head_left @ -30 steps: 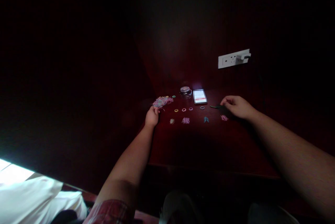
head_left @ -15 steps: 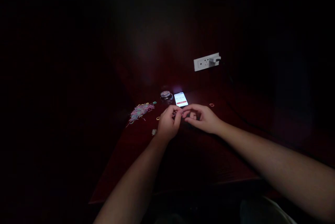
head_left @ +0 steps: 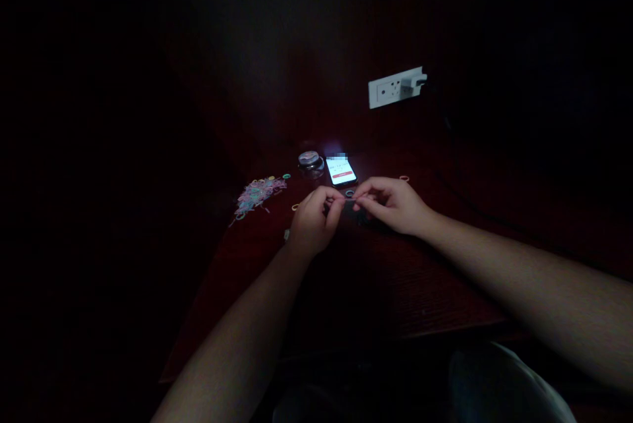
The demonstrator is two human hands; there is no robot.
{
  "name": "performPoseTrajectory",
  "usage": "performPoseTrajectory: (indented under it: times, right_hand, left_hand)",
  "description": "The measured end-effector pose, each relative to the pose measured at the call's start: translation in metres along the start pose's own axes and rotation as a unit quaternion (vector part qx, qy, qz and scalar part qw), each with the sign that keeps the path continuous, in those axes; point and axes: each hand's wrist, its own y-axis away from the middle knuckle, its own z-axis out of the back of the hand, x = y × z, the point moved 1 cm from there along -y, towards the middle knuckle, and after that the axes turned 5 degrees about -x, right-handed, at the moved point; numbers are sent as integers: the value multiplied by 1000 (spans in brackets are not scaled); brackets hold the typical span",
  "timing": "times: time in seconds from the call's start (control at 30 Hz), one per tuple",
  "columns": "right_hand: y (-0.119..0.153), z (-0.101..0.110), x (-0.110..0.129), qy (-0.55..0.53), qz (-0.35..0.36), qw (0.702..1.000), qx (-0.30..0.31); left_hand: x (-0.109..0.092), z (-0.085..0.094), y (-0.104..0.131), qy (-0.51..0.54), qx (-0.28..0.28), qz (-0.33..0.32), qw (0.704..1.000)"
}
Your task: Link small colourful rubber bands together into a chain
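My left hand [head_left: 312,220] is closed in a pinch, thumb against forefinger. Facing it, my right hand [head_left: 393,204] pinches too. A thin, pale elastic band [head_left: 349,199] stretches across the short gap between both sets of fingertips; its fine detail is too small to make out. Just behind it shows a light-coloured ring [head_left: 349,193], which looks like another small band. Beyond the fingertips lies a phone [head_left: 341,171] with its screen lit. To the left of my left hand is a heap of colourful small elastic bands [head_left: 258,196].
A round lidded jar [head_left: 310,163] stands left of the phone. Loose bands lie about, a yellow one [head_left: 295,207] and a reddish one [head_left: 404,178] among them. A small pale object [head_left: 287,234] is partly behind my left wrist. A wall socket [head_left: 395,87] holds a plugged-in charger.
My right hand has closed from a looser, more open shape into a pinch. A band is now drawn out between the fingertips. The view has tilted slightly, shifting the table things upward.
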Motion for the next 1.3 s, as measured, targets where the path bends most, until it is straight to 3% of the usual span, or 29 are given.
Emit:
performPoseTrajectory:
  times: [0.37,0.67,1.3]
  right_hand:
    - [-1,2,-2,55,41,998,-4]
    - [-1,1,-5,83,-5,997,4]
    - [2,2,-4,76,-17,996,39]
  left_hand:
    - [-3,1,-1,0,12,3,1000]
    - [3,-1,0,-3,27,1,1000]
    - [0,0,1,23,35,17,999]
